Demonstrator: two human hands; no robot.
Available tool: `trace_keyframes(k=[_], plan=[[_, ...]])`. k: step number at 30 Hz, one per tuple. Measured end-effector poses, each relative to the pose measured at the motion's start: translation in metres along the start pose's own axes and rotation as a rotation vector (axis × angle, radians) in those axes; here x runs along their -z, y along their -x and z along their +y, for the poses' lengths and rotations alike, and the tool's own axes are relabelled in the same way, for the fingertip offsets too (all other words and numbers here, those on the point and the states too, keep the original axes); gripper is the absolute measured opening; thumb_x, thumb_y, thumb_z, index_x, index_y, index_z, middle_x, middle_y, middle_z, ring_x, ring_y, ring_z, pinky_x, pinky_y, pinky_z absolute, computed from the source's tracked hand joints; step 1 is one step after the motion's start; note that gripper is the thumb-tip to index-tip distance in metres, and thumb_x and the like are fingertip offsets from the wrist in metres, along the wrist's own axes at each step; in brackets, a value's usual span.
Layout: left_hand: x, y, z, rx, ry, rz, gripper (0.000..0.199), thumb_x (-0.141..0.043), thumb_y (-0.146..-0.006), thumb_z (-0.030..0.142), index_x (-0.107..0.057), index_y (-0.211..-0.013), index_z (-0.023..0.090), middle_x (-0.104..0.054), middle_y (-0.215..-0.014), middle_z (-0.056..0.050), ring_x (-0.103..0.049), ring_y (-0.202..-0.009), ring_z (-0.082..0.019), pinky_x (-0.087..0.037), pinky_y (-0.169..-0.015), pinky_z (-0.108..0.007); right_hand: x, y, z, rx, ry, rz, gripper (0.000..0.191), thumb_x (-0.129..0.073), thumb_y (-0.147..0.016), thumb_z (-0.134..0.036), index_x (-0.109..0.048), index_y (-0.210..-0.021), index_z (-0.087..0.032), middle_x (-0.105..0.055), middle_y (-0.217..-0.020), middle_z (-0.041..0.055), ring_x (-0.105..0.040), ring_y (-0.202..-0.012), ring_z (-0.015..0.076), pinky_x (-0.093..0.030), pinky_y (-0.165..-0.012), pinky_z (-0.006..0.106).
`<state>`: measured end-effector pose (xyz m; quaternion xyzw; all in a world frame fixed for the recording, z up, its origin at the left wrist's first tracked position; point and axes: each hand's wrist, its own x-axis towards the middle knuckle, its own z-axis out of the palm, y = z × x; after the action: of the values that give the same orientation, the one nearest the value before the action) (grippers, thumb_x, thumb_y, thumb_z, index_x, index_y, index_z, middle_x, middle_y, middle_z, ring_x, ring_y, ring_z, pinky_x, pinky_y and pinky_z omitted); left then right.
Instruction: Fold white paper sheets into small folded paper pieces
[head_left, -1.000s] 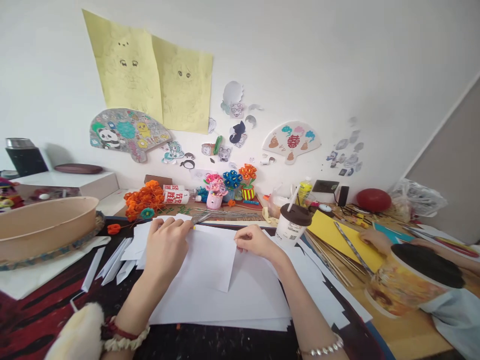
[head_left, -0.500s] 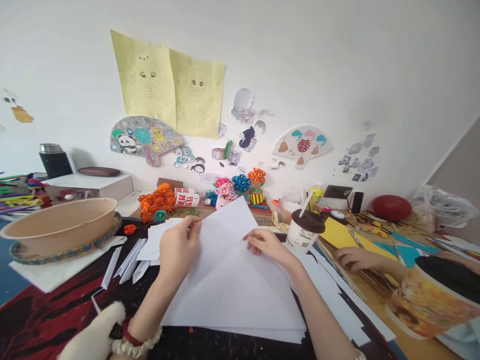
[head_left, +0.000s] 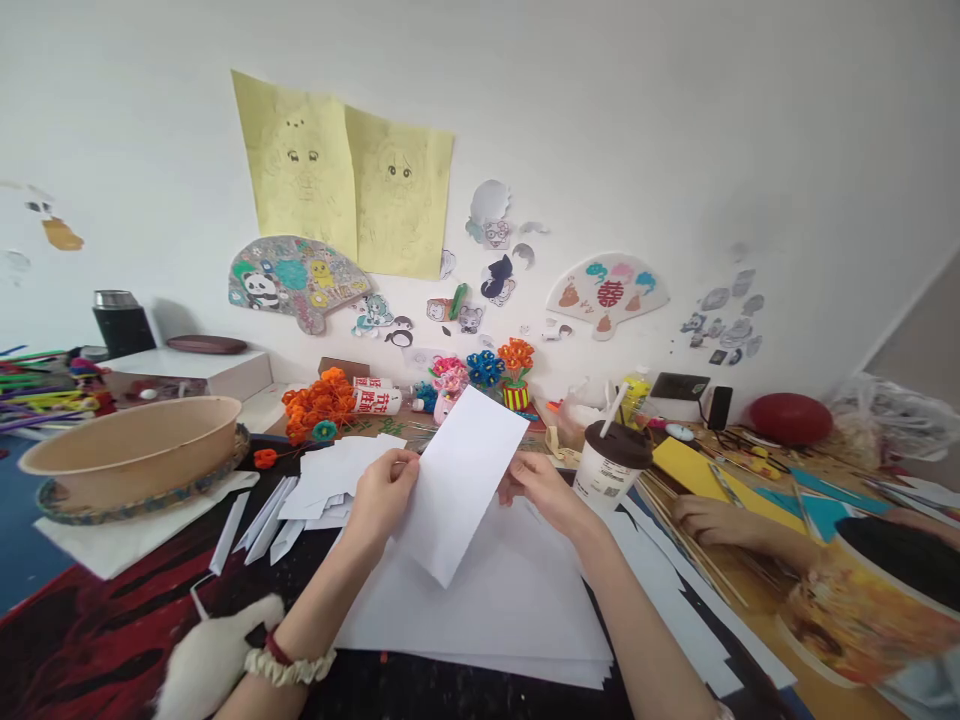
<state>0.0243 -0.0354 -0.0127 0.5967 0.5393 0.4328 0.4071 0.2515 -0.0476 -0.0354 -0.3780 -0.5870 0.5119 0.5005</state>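
Note:
A white rectangular sheet of paper (head_left: pixel 466 480) is held up at a tilt between my two hands. My left hand (head_left: pixel 388 495) pinches its left edge with thumb and fingers. On the opposite edge, my right hand (head_left: pixel 544 490) grips it, the fingertips partly hidden behind the sheet. Below lies a stack of larger white paper (head_left: pixel 480 625) on the dark table mat. Left of my left hand are smaller white paper pieces (head_left: pixel 322 480) and several narrow folded paper strips (head_left: pixel 259 520).
A lidded drink cup (head_left: pixel 611 465) with a straw stands right of my right hand. Cut paper sheets (head_left: pixel 675 600) lie beside it. A beige basin (head_left: pixel 135 445) sits at left. Another person's hand (head_left: pixel 720 522) rests at right near a patterned bucket (head_left: pixel 862 610).
The paper has turned and now shows as a narrower upright rectangle, raised off the stack. My left hand has shifted slightly right, and my right hand now grips the sheet's right edge.

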Motion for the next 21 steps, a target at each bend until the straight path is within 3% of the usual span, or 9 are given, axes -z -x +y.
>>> trace_keyframes(k=[3, 5, 8, 12, 15, 21], plan=[[-0.002, 0.005, 0.005, 0.048, 0.139, -0.224, 0.032, -0.059, -0.069, 0.044, -0.056, -0.083, 0.015, -0.059, -0.061, 0.0, -0.052, -0.051, -0.013, -0.033, -0.046, -0.021, 0.0, 0.0, -0.002, 0.006, -0.028, 0.102, 0.041, -0.061, -0.075, -0.055, -0.059, -0.065, -0.015, -0.059, -0.057, 0.0019, -0.054, -0.05, 0.0123, -0.04, -0.05, 0.025], [-0.004, 0.008, 0.006, 0.037, 0.19, -0.291, 0.034, -0.064, -0.065, 0.044, -0.055, -0.08, 0.014, -0.055, -0.056, 0.002, -0.046, -0.049, -0.01, -0.03, -0.045, -0.019, -0.002, 0.0, -0.004, 0.016, -0.082, 0.141, 0.043, -0.056, -0.079, -0.057, -0.06, -0.068, -0.015, -0.059, -0.058, 0.0023, -0.052, -0.049, 0.0119, -0.038, -0.047, 0.024], [-0.007, 0.009, 0.005, 0.02, 0.228, -0.26, 0.035, -0.064, -0.065, 0.044, -0.053, -0.079, 0.014, -0.051, -0.054, 0.004, -0.043, -0.048, -0.009, -0.028, -0.045, -0.019, -0.004, 0.001, -0.007, 0.012, -0.112, 0.121, 0.047, -0.048, -0.082, -0.059, -0.062, -0.076, -0.015, -0.06, -0.063, 0.0034, -0.053, -0.049, 0.0118, -0.038, -0.047, 0.025], [-0.008, 0.009, 0.006, 0.044, 0.242, -0.275, 0.037, -0.063, -0.066, 0.046, -0.051, -0.082, 0.015, -0.059, -0.063, 0.0, -0.05, -0.054, -0.012, -0.032, -0.047, -0.02, -0.004, 0.002, -0.009, -0.016, 0.018, 0.045, 0.035, -0.064, -0.075, -0.049, -0.062, -0.07, -0.014, -0.059, -0.06, 0.0014, -0.053, -0.051, 0.0117, -0.041, -0.051, 0.025], [-0.007, 0.008, 0.007, -0.002, 0.189, -0.283, 0.036, -0.06, -0.069, 0.049, -0.052, -0.079, 0.015, -0.057, -0.062, 0.001, -0.048, -0.054, -0.011, -0.032, -0.049, -0.021, -0.005, 0.002, -0.009, -0.021, 0.078, 0.03, 0.033, -0.066, -0.073, -0.046, -0.062, -0.066, -0.014, -0.058, -0.055, 0.0002, -0.052, -0.049, 0.0116, -0.041, -0.051, 0.025], [-0.006, 0.0, -0.004, -0.093, 0.045, -0.184, 0.035, -0.052, -0.073, 0.051, -0.054, -0.072, 0.016, -0.048, -0.054, 0.003, -0.04, -0.049, -0.011, -0.027, -0.047, -0.022, -0.006, 0.005, -0.013, -0.051, 0.084, -0.055, 0.029, -0.067, -0.073, -0.041, -0.063, -0.063, -0.014, -0.059, -0.054, 0.0005, -0.053, -0.048, 0.0115, -0.041, -0.05, 0.025]])
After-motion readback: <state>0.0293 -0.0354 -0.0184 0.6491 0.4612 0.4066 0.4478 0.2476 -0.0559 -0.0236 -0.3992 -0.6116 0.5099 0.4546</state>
